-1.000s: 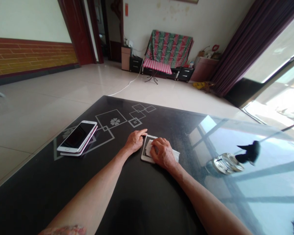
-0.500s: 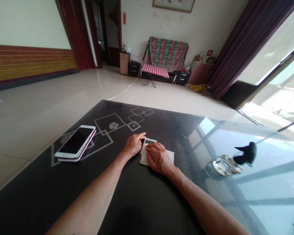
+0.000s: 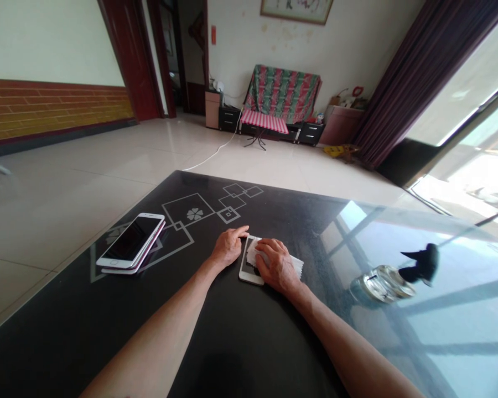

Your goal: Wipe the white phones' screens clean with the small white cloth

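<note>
A white smartphone [image 3: 250, 276] lies on the dark table between my hands, its lower left corner and left edge uncovered. My left hand [image 3: 227, 247] is at its upper left, fingers curled against the edge and index finger stretched towards the top corner. My right hand [image 3: 277, 264] presses a white tissue [image 3: 297, 265] on the phone's screen, fingers bent over it. The tissue's jagged edge sticks out to the right, past the phone. Much of the screen is hidden under my right hand and the tissue.
Two stacked phones [image 3: 133, 239], the upper one white, lie at the left of the glossy black table [image 3: 216, 331]. A clear bottle with a black spray head [image 3: 385, 284] stands at the right. Beyond the table are a striped small table [image 3: 264, 120] and a white cable [image 3: 216, 150].
My right hand has slid the tissue a little to the right across the phone, baring more of its lower left. My left hand stays at the phone's edge. The view has shifted slightly.
</note>
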The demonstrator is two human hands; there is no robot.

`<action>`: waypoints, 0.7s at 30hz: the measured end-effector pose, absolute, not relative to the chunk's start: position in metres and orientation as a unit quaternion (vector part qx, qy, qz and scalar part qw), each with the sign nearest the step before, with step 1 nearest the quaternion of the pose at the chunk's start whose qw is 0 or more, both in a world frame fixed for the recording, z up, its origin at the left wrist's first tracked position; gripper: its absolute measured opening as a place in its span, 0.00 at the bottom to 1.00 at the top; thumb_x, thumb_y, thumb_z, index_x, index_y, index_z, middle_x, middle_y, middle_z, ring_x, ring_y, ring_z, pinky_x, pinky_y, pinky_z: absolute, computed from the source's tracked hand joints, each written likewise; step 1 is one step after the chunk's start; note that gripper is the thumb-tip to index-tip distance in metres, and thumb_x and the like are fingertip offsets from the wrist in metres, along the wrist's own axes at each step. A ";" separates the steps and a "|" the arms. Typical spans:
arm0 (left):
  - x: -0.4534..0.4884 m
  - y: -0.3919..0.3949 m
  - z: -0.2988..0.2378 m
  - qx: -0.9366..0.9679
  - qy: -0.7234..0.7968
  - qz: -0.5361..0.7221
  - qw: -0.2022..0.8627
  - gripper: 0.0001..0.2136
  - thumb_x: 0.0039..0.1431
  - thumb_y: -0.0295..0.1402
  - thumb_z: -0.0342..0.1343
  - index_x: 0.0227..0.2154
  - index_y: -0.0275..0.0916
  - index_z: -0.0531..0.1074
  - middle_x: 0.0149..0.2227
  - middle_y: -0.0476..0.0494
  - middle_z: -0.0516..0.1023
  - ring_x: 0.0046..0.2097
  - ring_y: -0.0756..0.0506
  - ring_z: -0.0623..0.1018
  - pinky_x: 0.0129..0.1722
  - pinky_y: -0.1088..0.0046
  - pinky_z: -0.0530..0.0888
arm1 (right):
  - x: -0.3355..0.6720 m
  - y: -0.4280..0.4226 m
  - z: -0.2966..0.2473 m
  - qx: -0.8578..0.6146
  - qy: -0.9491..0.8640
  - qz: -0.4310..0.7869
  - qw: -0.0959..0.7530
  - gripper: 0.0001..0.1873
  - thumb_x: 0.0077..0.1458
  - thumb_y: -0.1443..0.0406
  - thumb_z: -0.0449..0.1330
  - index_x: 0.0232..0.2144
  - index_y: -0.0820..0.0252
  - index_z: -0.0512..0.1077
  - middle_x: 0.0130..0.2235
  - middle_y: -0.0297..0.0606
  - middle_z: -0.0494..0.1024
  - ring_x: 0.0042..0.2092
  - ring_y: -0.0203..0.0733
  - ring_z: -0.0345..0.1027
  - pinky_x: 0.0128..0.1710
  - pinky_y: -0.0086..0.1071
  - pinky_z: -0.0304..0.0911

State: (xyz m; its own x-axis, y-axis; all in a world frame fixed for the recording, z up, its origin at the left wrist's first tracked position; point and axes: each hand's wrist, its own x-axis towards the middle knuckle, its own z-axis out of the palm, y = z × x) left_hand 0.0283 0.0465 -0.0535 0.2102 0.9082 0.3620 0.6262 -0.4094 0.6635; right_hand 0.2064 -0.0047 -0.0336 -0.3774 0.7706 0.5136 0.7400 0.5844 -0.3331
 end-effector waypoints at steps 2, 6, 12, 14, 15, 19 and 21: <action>0.028 0.047 -0.054 0.753 0.510 0.370 0.192 0.24 0.52 0.19 0.44 0.52 0.38 0.70 0.43 0.49 0.81 0.49 0.48 0.76 0.55 0.70 0.70 | 0.204 -0.008 -0.033 -0.446 -0.835 0.031 0.321 0.10 0.54 0.70 0.56 0.39 0.60 0.72 0.45 0.43 0.74 0.46 0.47 0.65 0.50 0.44 0.61; 0.029 0.047 -0.053 0.751 0.513 0.368 0.194 0.25 0.52 0.18 0.44 0.52 0.38 0.70 0.43 0.50 0.81 0.49 0.48 0.76 0.55 0.71 0.69 | 0.197 -0.016 -0.029 -0.411 -0.855 0.054 0.312 0.10 0.53 0.70 0.56 0.39 0.58 0.72 0.44 0.42 0.74 0.47 0.47 0.65 0.49 0.43 0.61; 0.030 0.046 -0.050 0.749 0.515 0.365 0.202 0.25 0.52 0.18 0.43 0.52 0.37 0.70 0.43 0.50 0.81 0.49 0.49 0.76 0.55 0.72 0.69 | 0.194 -0.020 -0.025 -0.366 -0.880 0.085 0.289 0.11 0.53 0.70 0.56 0.39 0.58 0.71 0.44 0.41 0.74 0.46 0.46 0.66 0.48 0.42 0.61; 0.030 0.045 -0.049 0.750 0.512 0.367 0.203 0.25 0.53 0.18 0.43 0.52 0.37 0.70 0.42 0.50 0.81 0.49 0.49 0.76 0.54 0.72 0.69 | 0.196 -0.017 -0.025 -0.378 -0.875 0.079 0.292 0.10 0.53 0.70 0.56 0.38 0.57 0.72 0.44 0.41 0.74 0.46 0.46 0.66 0.48 0.42 0.61; 0.030 0.045 -0.049 0.752 0.510 0.367 0.201 0.24 0.53 0.18 0.43 0.52 0.37 0.70 0.42 0.50 0.81 0.49 0.49 0.76 0.54 0.72 0.69 | 0.197 -0.015 -0.026 -0.385 -0.871 0.075 0.295 0.10 0.53 0.70 0.56 0.38 0.57 0.72 0.44 0.41 0.74 0.46 0.46 0.66 0.48 0.42 0.61; 0.029 0.045 -0.050 0.755 0.509 0.364 0.192 0.24 0.53 0.18 0.44 0.52 0.37 0.70 0.43 0.49 0.81 0.49 0.48 0.76 0.55 0.71 0.69 | 0.203 -0.008 -0.030 -0.414 -0.854 0.055 0.311 0.09 0.53 0.70 0.56 0.37 0.57 0.72 0.44 0.42 0.74 0.45 0.47 0.66 0.48 0.43 0.61; 0.028 0.044 -0.050 0.756 0.511 0.361 0.192 0.25 0.52 0.18 0.44 0.53 0.37 0.69 0.43 0.49 0.81 0.50 0.48 0.75 0.55 0.71 0.69 | 0.205 -0.006 -0.032 -0.423 -0.847 0.048 0.318 0.09 0.53 0.70 0.56 0.37 0.58 0.72 0.43 0.42 0.74 0.45 0.48 0.66 0.48 0.43 0.61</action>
